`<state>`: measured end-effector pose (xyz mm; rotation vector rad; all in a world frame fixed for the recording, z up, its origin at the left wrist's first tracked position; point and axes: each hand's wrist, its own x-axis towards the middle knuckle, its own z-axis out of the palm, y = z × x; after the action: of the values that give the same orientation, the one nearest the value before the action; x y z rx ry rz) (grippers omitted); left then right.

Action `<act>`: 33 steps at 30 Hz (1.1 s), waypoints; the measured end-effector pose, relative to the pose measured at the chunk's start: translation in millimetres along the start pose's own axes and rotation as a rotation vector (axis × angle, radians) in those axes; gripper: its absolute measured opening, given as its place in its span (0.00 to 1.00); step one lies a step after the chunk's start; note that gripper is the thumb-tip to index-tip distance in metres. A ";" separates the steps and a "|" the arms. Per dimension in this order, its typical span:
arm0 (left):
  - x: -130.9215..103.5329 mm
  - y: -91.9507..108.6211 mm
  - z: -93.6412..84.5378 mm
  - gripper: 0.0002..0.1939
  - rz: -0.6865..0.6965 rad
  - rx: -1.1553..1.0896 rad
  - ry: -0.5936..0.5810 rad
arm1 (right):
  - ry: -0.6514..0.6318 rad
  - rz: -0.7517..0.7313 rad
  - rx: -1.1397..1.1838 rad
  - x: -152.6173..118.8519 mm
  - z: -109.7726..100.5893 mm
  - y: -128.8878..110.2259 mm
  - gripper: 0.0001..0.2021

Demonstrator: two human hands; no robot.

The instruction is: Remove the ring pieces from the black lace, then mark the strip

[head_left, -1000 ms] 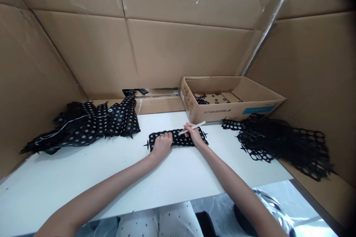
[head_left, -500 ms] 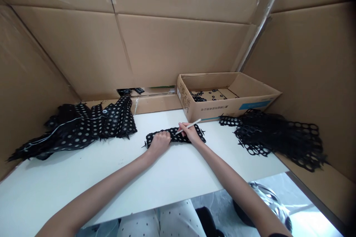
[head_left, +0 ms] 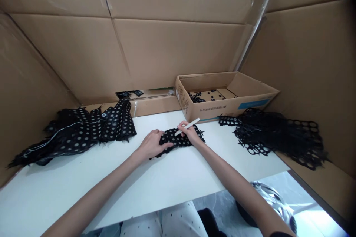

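Observation:
A black strip of sheet material dotted with pale round spots (head_left: pixel 182 141) lies on the white table in front of me. My left hand (head_left: pixel 151 144) grips its left end, thumb across the top and fingers at the far edge. My right hand (head_left: pixel 189 132) pinches a thin white stick (head_left: pixel 194 122) like a pen. The stick's lower tip points down at the strip's middle; whether it touches cannot be made out. The right hand covers part of the strip's right half.
At the left lies a heap of black dotted sheets (head_left: pixel 83 129) with a white cord across it. Black sheets full of open holes (head_left: pixel 278 137) pile up at the right. An open cardboard box (head_left: pixel 222 113) behind holds small black rings (head_left: pixel 196 98). Cardboard walls (head_left: pixel 178 52) enclose the table (head_left: pixel 111 181).
My left hand has slid left, and its thumb now stretches over the strip. The strip's left end has turned toward me. My right hand keeps the stick nearly in place.

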<state>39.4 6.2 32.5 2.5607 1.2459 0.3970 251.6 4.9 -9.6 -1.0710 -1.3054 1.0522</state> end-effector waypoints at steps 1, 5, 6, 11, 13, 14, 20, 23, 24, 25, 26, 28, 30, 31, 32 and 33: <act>5.1 -6.4 -1.3 0.23 -0.026 -0.052 0.041 | 0.021 0.003 0.016 -0.2 1.6 0.8 0.14; 42.3 -19.7 5.6 0.18 -0.094 -0.304 0.034 | 0.124 -0.035 -0.026 -3.5 5.0 1.2 0.17; 52.3 -18.9 8.9 0.15 -0.068 -0.367 -0.018 | 0.154 -0.046 -0.050 -4.3 4.4 0.7 0.17; 79.5 -7.3 21.0 0.13 -0.121 -0.455 -0.165 | 0.161 0.001 -0.017 -3.6 -4.8 -0.4 0.17; 78.9 -9.4 23.0 0.12 -0.105 -0.490 -0.228 | 0.118 0.031 0.051 -1.3 -7.4 1.5 0.18; 77.1 -12.6 23.5 0.11 -0.083 -0.511 -0.270 | 0.099 0.042 0.079 -0.1 -7.9 2.9 0.18; 60.3 -32.7 17.8 0.12 -0.038 -0.582 -0.323 | 0.016 0.059 0.138 2.2 -1.0 9.0 0.14; 61.5 -29.6 14.7 0.12 0.019 -0.554 -0.303 | -0.007 0.052 0.153 0.6 1.2 7.4 0.13; 64.4 -27.4 14.9 0.12 0.024 -0.542 -0.304 | -0.013 0.049 0.167 0.0 1.4 6.5 0.13; 68.2 -25.4 15.8 0.13 0.023 -0.532 -0.311 | -0.017 0.045 0.185 -0.7 1.4 5.4 0.13; 72.4 -23.9 17.3 0.14 0.021 -0.525 -0.324 | -0.016 0.041 0.209 -1.3 1.4 4.3 0.13; 79.8 -23.2 21.6 0.15 0.022 -0.524 -0.353 | 0.008 0.032 0.256 -2.6 1.7 2.5 0.13; 83.0 -25.8 26.1 0.15 0.043 -0.551 -0.365 | 0.043 0.024 0.281 -3.8 2.3 1.3 0.13; 82.7 -27.8 28.3 0.16 0.056 -0.574 -0.357 | 0.054 0.022 0.282 -4.4 2.7 1.0 0.13; 81.1 -30.0 30.5 0.16 0.069 -0.599 -0.338 | 0.061 0.020 0.278 -4.9 3.1 0.9 0.13; 78.7 -32.1 32.6 0.17 0.082 -0.622 -0.313 | 0.065 0.019 0.273 -5.3 3.4 0.9 0.13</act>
<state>74.6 84.1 1.0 2.0410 0.7547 0.3194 248.2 -0.1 -11.6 -0.9046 -1.0665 1.1630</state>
